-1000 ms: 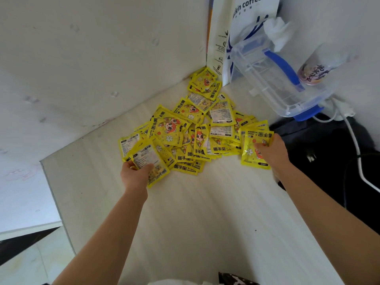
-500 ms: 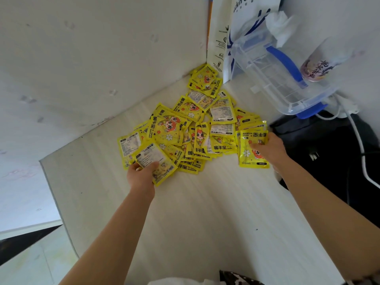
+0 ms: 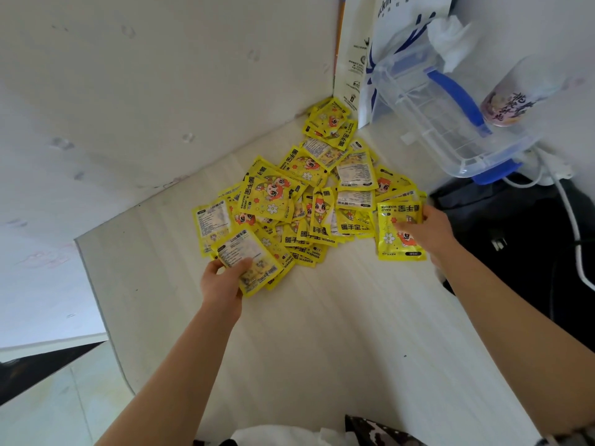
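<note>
Left grip (image 3: 222, 280): I am pinching one packet at its near edge, with the thumb lying on top and the fingers tucked beneath.
Left packet (image 3: 240, 249): yellow and tilted, showing its printed label side. It is overlapping other packets at the pile's near-left edge, and its near corner is reaching over bare counter.
Right grip (image 3: 425, 228): I am holding a second packet by its right edge. The thumb is stretching across its face and the other fingers are hiding behind it.
Right packet (image 3: 390, 239): yellow, showing a cartoon face and a flower, with its print reading upside down to me. It is sitting at the pile's right edge, and I cannot tell whether it is touching the counter.
Pile (image 3: 273, 194): many yellow hand-warmer packets are lying loosely overlapped, some face up and some label up, and trailing back into the corner.
Counter (image 3: 322, 333): pale wood grain, meeting the wall (image 3: 128, 91) on the left.
Bag (image 3: 402, 11): white, standing in the corner just behind the farthest packets.
Box (image 3: 434, 123): clear with a blue handle, leaning just right of the bag.
Bottle (image 3: 508, 104): resting beside the box's right side.
Cable (image 3: 576, 226): white, running over dark things right of the counter.
</note>
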The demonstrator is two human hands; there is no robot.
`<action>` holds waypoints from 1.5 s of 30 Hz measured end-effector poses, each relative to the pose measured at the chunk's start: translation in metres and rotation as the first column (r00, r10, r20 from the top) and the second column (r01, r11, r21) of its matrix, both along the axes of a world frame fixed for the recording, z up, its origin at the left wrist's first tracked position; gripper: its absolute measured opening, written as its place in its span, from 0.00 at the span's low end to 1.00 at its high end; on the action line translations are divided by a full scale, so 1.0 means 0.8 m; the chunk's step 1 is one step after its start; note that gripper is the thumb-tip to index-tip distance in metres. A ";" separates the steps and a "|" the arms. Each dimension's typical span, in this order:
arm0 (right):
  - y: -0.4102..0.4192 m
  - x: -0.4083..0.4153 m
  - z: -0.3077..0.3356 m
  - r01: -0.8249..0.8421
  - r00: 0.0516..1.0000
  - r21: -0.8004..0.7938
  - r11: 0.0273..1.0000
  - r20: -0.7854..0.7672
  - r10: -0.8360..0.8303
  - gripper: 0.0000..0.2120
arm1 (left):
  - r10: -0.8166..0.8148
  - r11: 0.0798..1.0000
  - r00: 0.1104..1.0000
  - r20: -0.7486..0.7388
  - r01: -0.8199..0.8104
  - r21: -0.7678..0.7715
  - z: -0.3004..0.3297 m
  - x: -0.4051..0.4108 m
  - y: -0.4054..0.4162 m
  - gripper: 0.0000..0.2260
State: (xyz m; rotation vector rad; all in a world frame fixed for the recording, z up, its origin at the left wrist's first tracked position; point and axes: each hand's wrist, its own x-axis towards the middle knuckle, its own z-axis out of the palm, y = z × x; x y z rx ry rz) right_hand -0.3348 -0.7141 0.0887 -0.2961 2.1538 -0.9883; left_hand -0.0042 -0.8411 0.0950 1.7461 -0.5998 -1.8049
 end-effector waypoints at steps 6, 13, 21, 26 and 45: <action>0.035 0.024 -0.001 0.026 0.993 -0.100 0.995 0.119 -0.014 0.12 | -0.039 0.999 0.998 -0.046 0.040 0.007 0.004 0.014 0.018 0.16; 0.079 0.094 0.012 0.034 0.961 -0.158 0.987 0.278 0.011 0.14 | -0.124 0.992 0.988 -0.093 0.124 -0.003 0.010 0.037 0.046 0.15; 0.136 0.194 0.024 0.087 0.931 -0.184 0.979 0.364 -0.014 0.13 | -0.203 0.976 0.967 -0.156 0.212 0.042 0.008 0.074 0.073 0.20; 0.162 0.270 0.033 0.250 0.881 -0.245 0.937 0.459 -0.116 0.14 | -0.289 0.952 0.942 -0.172 0.301 0.051 0.002 0.109 0.081 0.20; 0.336 0.537 0.047 0.761 0.620 -0.245 0.600 0.546 -0.564 0.14 | -0.845 0.535 0.528 -0.085 0.838 -0.107 0.036 0.212 0.205 0.16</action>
